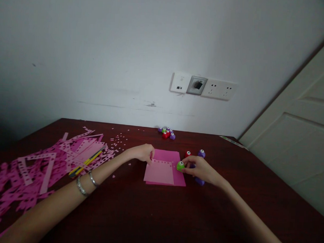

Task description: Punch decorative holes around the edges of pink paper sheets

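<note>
The work in hand looks like punching along the edge of the pink paper, which lies flat in the middle of the surface, a lighter sheet on a darker one, with a row of small holes already along the lighter sheet's far edge. The right hand is closed around the green punch and holds it against the paper's right edge. The left hand rests with curled fingers on the far left corner; whether it pinches the sheet or only presses it cannot be told. To do this well, the left hand should keep the sheets pinned flat so that they do not slide or skew as the punch bites. The punch should sit square to the edge and at the same depth as the existing row, spaced evenly from the last hole. Pressing straight down would likely cut cleaner than rocking. A red punch and a purple punch stand just beyond the right hand, near enough to be knocked by it. More punches cluster by the wall, and pink scraps lie well to the left.
</note>
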